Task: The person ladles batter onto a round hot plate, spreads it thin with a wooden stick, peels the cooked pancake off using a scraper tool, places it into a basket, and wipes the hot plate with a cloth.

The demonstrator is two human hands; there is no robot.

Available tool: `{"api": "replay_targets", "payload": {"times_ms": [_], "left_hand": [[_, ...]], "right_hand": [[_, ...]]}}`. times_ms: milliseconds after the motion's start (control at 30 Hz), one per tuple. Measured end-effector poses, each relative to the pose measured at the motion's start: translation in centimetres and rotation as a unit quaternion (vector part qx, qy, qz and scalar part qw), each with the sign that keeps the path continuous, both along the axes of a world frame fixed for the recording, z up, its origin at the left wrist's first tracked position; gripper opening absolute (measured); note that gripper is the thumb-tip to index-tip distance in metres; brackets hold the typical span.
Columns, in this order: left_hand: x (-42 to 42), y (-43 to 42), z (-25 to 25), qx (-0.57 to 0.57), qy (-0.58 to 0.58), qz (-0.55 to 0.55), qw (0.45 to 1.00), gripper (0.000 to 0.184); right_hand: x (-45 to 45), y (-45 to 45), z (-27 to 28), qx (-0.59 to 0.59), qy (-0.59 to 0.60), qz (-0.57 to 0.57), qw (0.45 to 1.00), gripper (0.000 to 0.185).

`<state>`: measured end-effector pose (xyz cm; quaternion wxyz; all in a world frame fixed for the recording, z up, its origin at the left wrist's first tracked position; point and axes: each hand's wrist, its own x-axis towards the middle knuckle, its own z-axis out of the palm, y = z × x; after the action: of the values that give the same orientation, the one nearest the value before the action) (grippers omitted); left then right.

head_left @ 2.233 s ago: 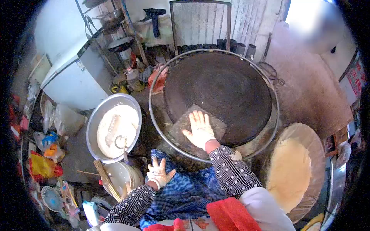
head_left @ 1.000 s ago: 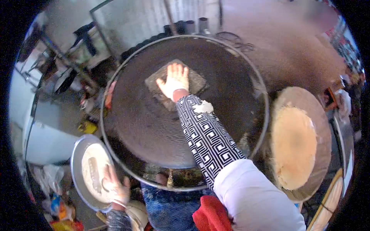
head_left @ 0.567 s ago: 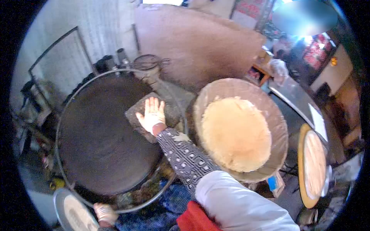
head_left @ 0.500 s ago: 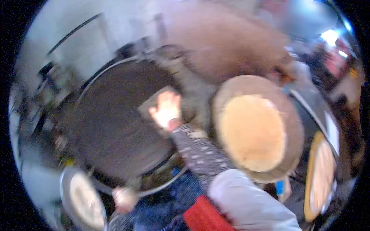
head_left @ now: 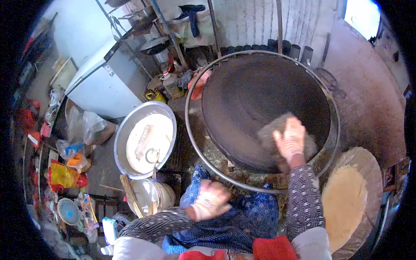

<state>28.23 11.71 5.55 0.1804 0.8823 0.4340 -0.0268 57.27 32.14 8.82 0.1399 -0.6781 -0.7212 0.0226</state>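
My right hand [head_left: 290, 139] lies flat on a grey cloth pad [head_left: 271, 132], fingers stretched out and thumb apart. The pad, blurred at its edges, rests on the near right part of a large round dark griddle [head_left: 260, 93]. A metal ring [head_left: 190, 145] surrounds the griddle. My left hand [head_left: 210, 200] is over my blue checked apron [head_left: 216, 232], away from the griddle. Motion smears its fingers, and I see nothing clearly in it. Left of the griddle stands a metal basin [head_left: 122, 154] of pale batter [head_left: 145, 138], with a ladle-like tool in it.
At right, a thin round flatbread [head_left: 344, 203] lies on a wide round tray [head_left: 373, 190]. A white bucket [head_left: 167, 197] with a straw brush [head_left: 130, 195] stands below the basin. Plastic bags [head_left: 93, 125] and a white fridge-like cabinet [head_left: 108, 84] are at left.
The view has swung left, bringing the cabinet and bags into sight. My right hand and the pad have moved to the griddle's near side. My left hand has left the griddle's near edge.
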Motion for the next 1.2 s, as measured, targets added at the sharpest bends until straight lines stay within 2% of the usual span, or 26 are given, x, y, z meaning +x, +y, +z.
{"api": "replay_targets", "payload": {"times_ms": [67, 100, 133, 200, 300, 333, 367, 400, 467, 567, 633, 700, 733, 767, 800, 833, 867, 933, 967, 1000, 1067, 1100, 1200], "left_hand": [[-6.3, 0.0, -1.2, 0.051, 0.114, 0.172, 0.977, 0.074], [-8.1, -0.2, -2.2, -0.019, 0.092, 0.244, 0.965, 0.076], [-9.0, -0.4, -3.5, 0.020, 0.089, 0.255, 0.963, 0.073], [-10.1, 0.0, -3.4, -0.010, 0.083, 0.281, 0.956, 0.070], [-12.3, -0.3, -3.4, 0.013, 0.019, 0.301, 0.953, 0.061], [-13.0, -0.2, -3.5, 0.013, 0.006, 0.300, 0.954, 0.061], [-13.3, 0.1, -3.6, 0.008, -0.019, 0.292, 0.956, 0.060], [-13.3, 0.3, -3.3, 0.011, -0.024, 0.290, 0.957, 0.058], [-12.7, 0.9, -2.6, 0.005, -0.030, 0.287, 0.957, 0.056], [-12.4, 0.9, -4.0, 0.021, -0.078, 0.274, 0.958, 0.057], [-11.7, 1.2, -4.0, 0.045, -0.091, 0.257, 0.961, 0.053], [-12.0, 0.5, -6.1, 0.105, -0.084, 0.237, 0.962, 0.052], [-10.9, 0.7, -3.9, 0.104, -0.104, 0.216, 0.965, 0.046], [-9.8, 0.9, -2.8, 0.239, -0.133, 0.180, 0.945, 0.045], [-9.9, 1.3, -3.1, 0.265, -0.242, 0.091, 0.929, 0.055], [-9.7, 1.0, -3.0, 0.262, -0.263, 0.076, 0.926, 0.054], [-8.8, 0.5, -2.8, 0.248, -0.249, 0.093, 0.932, 0.054], [-8.9, 1.2, -2.4, 0.211, -0.230, 0.142, 0.939, 0.053], [-7.9, 0.0, -2.1, 0.208, -0.227, 0.161, 0.938, 0.052], [-7.7, 0.0, -1.8, 0.199, -0.233, 0.176, 0.935, 0.052], [-6.9, -0.2, -1.3, 0.181, -0.254, 0.203, 0.928, 0.051], [-6.4, -0.2, -1.0, 0.174, -0.270, 0.210, 0.924, 0.050], [-3.9, 0.0, 0.8, 0.150, -0.317, 0.203, 0.914, 0.049]], "right_hand": [[5.1, 3.0, -4.3, 0.064, -0.074, -0.130, 0.987, 0.082], [7.4, 4.5, -5.8, 0.075, -0.098, -0.191, 0.974, 0.082], [9.2, 5.9, -6.1, 0.054, -0.101, -0.247, 0.962, 0.083], [12.7, 9.2, -8.3, 0.059, -0.129, -0.341, 0.929, 0.079], [8.5, 12.4, -4.4, -0.024, -0.085, -0.424, 0.901, 0.074], [7.2, 13.7, -4.7, 0.029, -0.100, -0.380, 0.919, 0.068], [4.1, 14.8, -2.7, 0.002, -0.061, -0.360, 0.931, 0.065], [2.0, 16.5, -3.7, 0.086, -0.116, -0.310, 0.940, 0.062], [-4.2, 19.1, -3.8, 0.112, -0.101, -0.215, 0.965, 0.059], [-15.5, 18.8, -4.5, 0.178, -0.112, -0.026, 0.977, 0.040], [-21.5, 15.4, -2.2, 0.147, -0.096, 0.040, 0.984, 0.044], [-25.0, 9.6, -0.9, 0.109, -0.056, 0.093, 0.988, 0.049], [-25.0, 6.0, -1.4, 0.118, -0.003, 0.135, 0.984, 0.060], [-25.1, 3.9, -4.7, 0.135, 0.117, 0.175, 0.968, 0.073], [-23.8, 0.8, -7.0, 0.110, 0.125, 0.231, 0.959, 0.080], [-20.8, -2.6, -6.0, 0.110, 0.090, 0.249, 0.958, 0.080], [-17.9, -4.9, -5.2, 0.054, 0.107, 0.278, 0.953, 0.081], [-13.0, -6.5, -3.3, -0.018, 0.091, 0.286, 0.954, 0.083], [-9.2, -8.1, -3.9, -0.009, 0.078, 0.263, 0.962, 0.083], [-7.2, -8.6, -4.2, -0.005, 0.066, 0.234, 0.970, 0.083], [-3.0, -9.4, -1.1, -0.088, 0.028, 0.117, 0.989, 0.082], [-1.5, -8.7, -6.2, 0.030, 0.027, 0.048, 0.998, 0.077], [0.2, -10.0, -5.1, -0.010, -0.023, -0.040, 0.999, 0.075]]}}
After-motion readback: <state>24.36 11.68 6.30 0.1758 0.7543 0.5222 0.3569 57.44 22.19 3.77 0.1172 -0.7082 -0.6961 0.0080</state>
